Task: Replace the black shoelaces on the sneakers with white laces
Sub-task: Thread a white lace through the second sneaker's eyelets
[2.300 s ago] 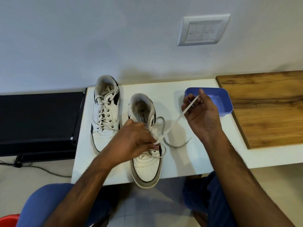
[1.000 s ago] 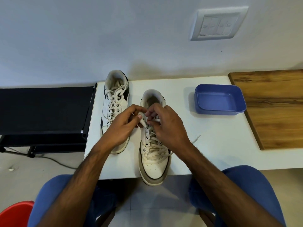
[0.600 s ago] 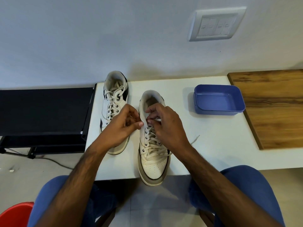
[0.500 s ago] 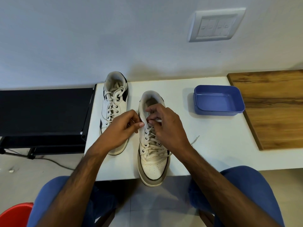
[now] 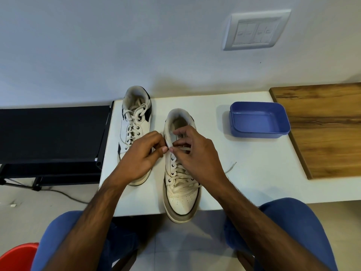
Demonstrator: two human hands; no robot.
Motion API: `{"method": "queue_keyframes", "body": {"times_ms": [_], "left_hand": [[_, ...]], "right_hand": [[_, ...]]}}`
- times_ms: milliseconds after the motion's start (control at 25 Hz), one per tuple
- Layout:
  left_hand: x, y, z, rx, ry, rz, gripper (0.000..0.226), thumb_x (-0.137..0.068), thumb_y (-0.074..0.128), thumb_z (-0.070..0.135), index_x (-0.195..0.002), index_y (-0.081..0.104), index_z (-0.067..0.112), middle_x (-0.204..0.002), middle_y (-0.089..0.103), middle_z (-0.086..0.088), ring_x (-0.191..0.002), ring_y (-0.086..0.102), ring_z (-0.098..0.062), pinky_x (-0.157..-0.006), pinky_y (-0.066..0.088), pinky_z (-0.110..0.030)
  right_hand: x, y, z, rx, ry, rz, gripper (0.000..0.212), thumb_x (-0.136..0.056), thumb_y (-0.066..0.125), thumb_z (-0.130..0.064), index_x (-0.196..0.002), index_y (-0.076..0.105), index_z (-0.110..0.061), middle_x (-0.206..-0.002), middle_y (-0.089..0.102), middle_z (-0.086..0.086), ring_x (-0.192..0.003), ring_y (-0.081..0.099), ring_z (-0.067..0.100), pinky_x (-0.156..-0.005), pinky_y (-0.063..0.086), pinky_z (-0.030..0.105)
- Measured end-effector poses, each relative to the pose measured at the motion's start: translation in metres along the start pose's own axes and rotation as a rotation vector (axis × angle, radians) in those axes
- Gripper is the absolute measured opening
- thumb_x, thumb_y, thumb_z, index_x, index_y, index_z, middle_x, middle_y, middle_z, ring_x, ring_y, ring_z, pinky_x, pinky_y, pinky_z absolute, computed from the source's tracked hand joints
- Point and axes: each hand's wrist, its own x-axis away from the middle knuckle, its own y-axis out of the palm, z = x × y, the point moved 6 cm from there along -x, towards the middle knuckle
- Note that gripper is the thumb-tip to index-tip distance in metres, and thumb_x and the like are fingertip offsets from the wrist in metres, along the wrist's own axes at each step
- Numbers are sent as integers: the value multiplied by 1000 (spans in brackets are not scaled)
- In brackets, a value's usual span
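Observation:
Two white sneakers with black trim stand on the white table (image 5: pixel 244 173). The left sneaker (image 5: pixel 134 122) is fully laced with a white lace. The right sneaker (image 5: pixel 181 196) has its toe past the table's front edge and carries a white lace (image 5: pixel 180 175) through its lower eyelets. My left hand (image 5: pixel 139 157) and my right hand (image 5: pixel 197 155) meet at its top left eyelet, fingers curled, pinching the lace there. A loose lace end (image 5: pixel 231 167) lies on the table to the right of my right wrist.
A blue plastic tray (image 5: pixel 258 120) sits on the table at the right, next to a wooden board (image 5: pixel 324 130). A black rack (image 5: pixel 52 133) stands left of the table. A red object (image 5: pixel 17 257) shows at the bottom left. My knees are under the table's front edge.
Earlier my right hand pulled the lace out toward the blue tray. Both hands have since come together at the right sneaker's upper eyelets and stayed there with only small finger movements.

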Motion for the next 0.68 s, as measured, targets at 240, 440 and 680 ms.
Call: {"method": "queue_keyframes", "body": {"times_ms": [240, 440, 680], "left_hand": [[4, -12, 8, 370, -63, 114, 16, -96, 49, 5, -81, 52, 10, -99, 68, -7, -77, 67, -26, -70, 51, -40], [3, -4, 2, 561, -226, 39, 19, -107, 44, 10, -88, 47, 9, -77, 67, -7, -62, 62, -24, -61, 49, -32], [-3, 4, -5, -145, -100, -73, 45, -95, 48, 62, -91, 61, 20, -78, 56, 3, -74, 55, -10, -63, 41, -25]], "right_hand": [[-3, -7, -6, 209, -40, 0, 37, -89, 74, -43, -121, 57, -35, -100, 74, -15, -96, 67, 7, -98, 47, 41], [-1, -5, -8, 247, -75, -9, 31, -91, 71, -40, -118, 59, -33, -101, 72, -12, -96, 65, 11, -96, 44, 38], [-1, -5, -10, 293, -117, 0, 26, -93, 68, -43, -114, 61, -31, -97, 71, -11, -93, 63, 13, -90, 46, 38]]}}
